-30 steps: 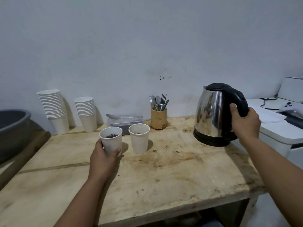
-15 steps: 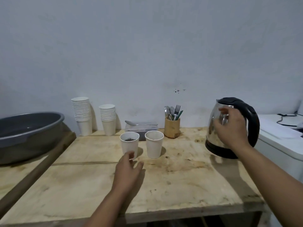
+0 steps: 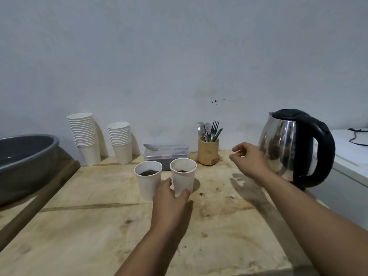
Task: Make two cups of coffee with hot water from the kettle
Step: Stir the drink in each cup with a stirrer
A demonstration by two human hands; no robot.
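Left hand grips right cup; kettle stands free

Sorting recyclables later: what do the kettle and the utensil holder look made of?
The kettle: polished metal body, probably stainless steel, mirroring the room; lid and handle look like matte black plastic. The utensil holder: tan and dull, likely bamboo or wood.

Both forearms bare, no sleeves; left hand, right hand ungloved, ringless.
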